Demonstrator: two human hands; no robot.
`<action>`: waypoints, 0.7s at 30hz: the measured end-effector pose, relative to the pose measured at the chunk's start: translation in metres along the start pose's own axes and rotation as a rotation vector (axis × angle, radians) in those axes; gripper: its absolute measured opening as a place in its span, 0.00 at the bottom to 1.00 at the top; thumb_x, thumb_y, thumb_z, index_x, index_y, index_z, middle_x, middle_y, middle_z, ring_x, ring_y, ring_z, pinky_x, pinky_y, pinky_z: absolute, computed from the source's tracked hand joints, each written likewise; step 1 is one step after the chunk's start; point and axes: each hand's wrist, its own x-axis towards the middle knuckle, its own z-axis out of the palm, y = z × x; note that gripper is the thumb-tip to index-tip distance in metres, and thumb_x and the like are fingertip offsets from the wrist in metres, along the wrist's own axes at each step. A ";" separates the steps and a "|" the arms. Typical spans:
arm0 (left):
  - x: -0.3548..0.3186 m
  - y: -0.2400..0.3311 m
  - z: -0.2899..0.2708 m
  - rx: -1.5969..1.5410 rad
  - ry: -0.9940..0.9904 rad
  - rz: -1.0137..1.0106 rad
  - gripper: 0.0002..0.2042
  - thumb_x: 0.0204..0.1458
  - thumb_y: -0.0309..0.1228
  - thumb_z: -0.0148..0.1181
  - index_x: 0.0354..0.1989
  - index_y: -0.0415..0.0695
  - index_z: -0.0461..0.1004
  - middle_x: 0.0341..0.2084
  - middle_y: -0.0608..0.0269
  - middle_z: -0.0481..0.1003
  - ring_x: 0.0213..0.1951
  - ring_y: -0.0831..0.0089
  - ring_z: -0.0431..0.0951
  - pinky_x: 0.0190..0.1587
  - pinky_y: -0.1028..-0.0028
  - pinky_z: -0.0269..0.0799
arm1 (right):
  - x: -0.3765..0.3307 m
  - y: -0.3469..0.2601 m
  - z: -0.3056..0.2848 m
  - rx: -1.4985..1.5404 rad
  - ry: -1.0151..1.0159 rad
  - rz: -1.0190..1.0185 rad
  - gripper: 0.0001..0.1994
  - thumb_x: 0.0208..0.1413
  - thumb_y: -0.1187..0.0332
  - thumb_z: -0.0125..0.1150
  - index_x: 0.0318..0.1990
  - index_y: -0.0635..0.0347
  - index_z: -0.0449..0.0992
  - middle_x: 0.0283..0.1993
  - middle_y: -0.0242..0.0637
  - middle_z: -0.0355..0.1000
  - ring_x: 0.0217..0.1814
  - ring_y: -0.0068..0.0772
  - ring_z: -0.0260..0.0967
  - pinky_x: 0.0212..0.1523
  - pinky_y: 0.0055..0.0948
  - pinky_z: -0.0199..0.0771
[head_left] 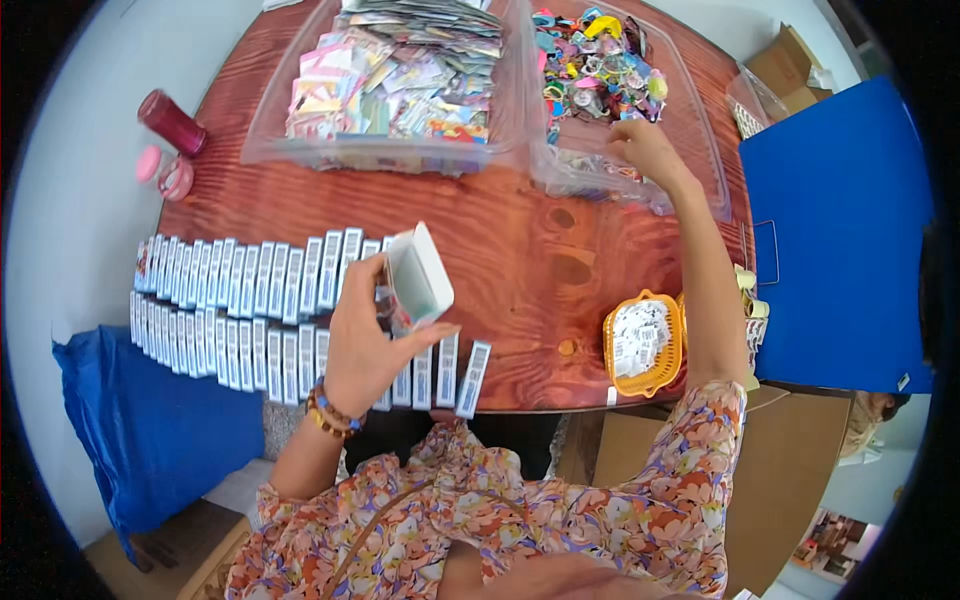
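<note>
I wear a loose top (pixel 630 530) printed all over with flowers in orange, coral, cream and violet. Its right sleeve (pixel 692 435) is wide and ends near my elbow. A thin brown band (pixel 370 528) curves across my chest. Below my left hand (pixel 366 338), beaded bracelets (pixel 330 418) in brown, amber and blue circle the wrist.
</note>
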 end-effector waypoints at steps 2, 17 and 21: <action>0.001 -0.001 0.000 0.055 -0.011 0.043 0.41 0.37 0.42 0.80 0.58 0.38 0.64 0.46 0.55 0.70 0.47 0.64 0.74 0.44 0.67 0.76 | 0.021 0.005 0.012 -0.142 -0.262 0.051 0.12 0.54 0.68 0.61 0.43 0.65 0.79 0.36 0.38 0.79 0.33 0.32 0.76 0.36 0.32 0.75; 0.017 -0.030 -0.004 0.091 -0.067 0.038 0.45 0.33 0.41 0.82 0.61 0.42 0.62 0.49 0.56 0.68 0.49 0.62 0.74 0.44 0.66 0.74 | 0.072 -0.036 0.052 -0.374 -0.402 -0.360 0.17 0.47 0.72 0.61 0.47 0.57 0.78 0.45 0.43 0.76 0.48 0.48 0.75 0.48 0.43 0.74; 0.021 -0.029 -0.002 0.085 -0.106 0.002 0.45 0.33 0.42 0.82 0.61 0.43 0.63 0.49 0.57 0.68 0.49 0.62 0.74 0.45 0.65 0.74 | 0.073 -0.021 0.053 -0.341 -0.321 -0.391 0.12 0.49 0.73 0.60 0.43 0.61 0.76 0.38 0.44 0.75 0.42 0.47 0.76 0.44 0.43 0.75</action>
